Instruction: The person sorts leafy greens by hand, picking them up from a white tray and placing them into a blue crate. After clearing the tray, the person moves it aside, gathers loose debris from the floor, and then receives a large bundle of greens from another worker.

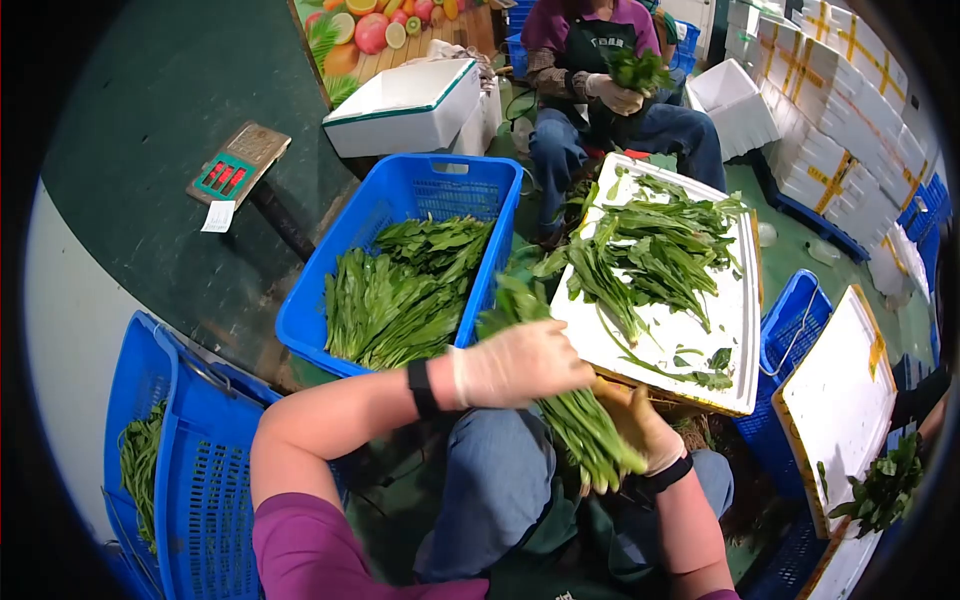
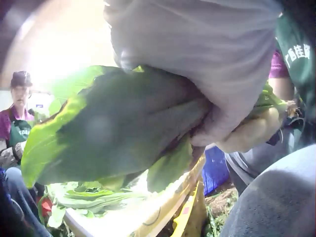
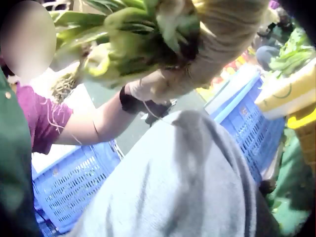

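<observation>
A bunch of leafy green stalks (image 1: 570, 415) lies across my lap, leaves toward the blue crate, cut ends toward me. My gloved left hand (image 1: 520, 362) grips the bunch near its middle from above. Lower down, my gloved right hand (image 1: 640, 425) holds the stem end from beneath. In the left wrist view broad leaves (image 2: 113, 123) fill the frame under the glove (image 2: 217, 54). In the right wrist view the pale stem ends (image 3: 128, 44) sit inside the right glove (image 3: 227, 34).
A white board (image 1: 735, 320) with loose greens (image 1: 650, 250) lies ahead. A blue crate (image 1: 330, 290) of sorted greens stands to its left, another blue crate (image 1: 190, 480) at my left. A seated person (image 1: 600, 70) works opposite. White foam boxes (image 1: 405, 105) and a scale (image 1: 238, 165) stand behind.
</observation>
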Demonstrator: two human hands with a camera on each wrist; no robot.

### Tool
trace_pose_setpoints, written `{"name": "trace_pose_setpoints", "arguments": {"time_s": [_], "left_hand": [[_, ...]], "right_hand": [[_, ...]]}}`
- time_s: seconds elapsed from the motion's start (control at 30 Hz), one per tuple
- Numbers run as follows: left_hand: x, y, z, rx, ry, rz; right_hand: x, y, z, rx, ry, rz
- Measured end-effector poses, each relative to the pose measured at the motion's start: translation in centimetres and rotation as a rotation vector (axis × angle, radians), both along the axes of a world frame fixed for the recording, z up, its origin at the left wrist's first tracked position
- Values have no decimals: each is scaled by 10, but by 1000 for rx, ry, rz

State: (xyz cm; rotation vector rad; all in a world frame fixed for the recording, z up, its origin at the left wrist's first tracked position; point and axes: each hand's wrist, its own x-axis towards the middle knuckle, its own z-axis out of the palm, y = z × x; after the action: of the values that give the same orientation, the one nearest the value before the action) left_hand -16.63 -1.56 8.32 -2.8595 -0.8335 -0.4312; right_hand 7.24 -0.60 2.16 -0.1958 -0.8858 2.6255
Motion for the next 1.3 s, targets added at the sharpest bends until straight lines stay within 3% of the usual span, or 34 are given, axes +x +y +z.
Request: {"name": "trace_pose_setpoints", "arguments": {"time_s": [0.07, 0.13, 0.2, 0.33, 0.5, 0.63, 0.7, 0.73, 0.77, 0.8, 0.87, 0.97, 1.1, 1.13, 1.2, 1.23, 1.27, 1.3], "left_hand": [[-33, 3, 11, -18, -158, 180], [-63, 7, 22, -69, -359, 537], [-90, 17, 30, -252, -666, 891], [-180, 82, -5, -394, -999, 1100], [-232, 177, -40, -346, -810, 1439], [-228, 239, -82, -372, -496, 1689], [-217, 254, -135, -398, -336, 1700], [-233, 271, -201, -390, -270, 1682], [-315, 301, -312, -408, -270, 1653], [-373, 322, -408, -1080, -728, 1447], [-344, 320, -376, -1022, -730, 1429], [-410, 249, -343, -868, -812, 1277], [-436, 226, -279, -629, -1034, 1017], [-340, 257, -218, -544, -1106, 982], [-314, 255, -187, -201, -1049, 886], [-237, 222, -124, -133, -903, 909], [-222, 221, -111, -277, -964, 847], [-152, 187, -60, -267, -967, 808]], "right_hand": [[8, 11, -2, -158, -28, -262], [13, 25, -7, -93, -85, -501], [26, 37, -18, -123, -135, -618], [33, 38, -21, -100, -238, -648], [35, 39, -17, -116, -285, -628], [42, 45, -18, -100, -329, -646], [48, 47, -22, -94, -367, -681], [50, 48, -24, -78, -401, -676], [51, 49, -25, -60, -434, -670], [52, 50, -25, -67, -447, -698], [52, 47, -23, -3, -494, -664], [53, 45, -31, 36, -535, -612], [57, 40, -39, 196, -489, -569], [59, 37, -42, 198, -457, -576], [57, 34, -52, 178, -420, -584], [60, 33, -50, 176, -411, -589], [62, 30, -46, 171, -404, -591], [60, 30, -44, 166, -382, -604]]}}
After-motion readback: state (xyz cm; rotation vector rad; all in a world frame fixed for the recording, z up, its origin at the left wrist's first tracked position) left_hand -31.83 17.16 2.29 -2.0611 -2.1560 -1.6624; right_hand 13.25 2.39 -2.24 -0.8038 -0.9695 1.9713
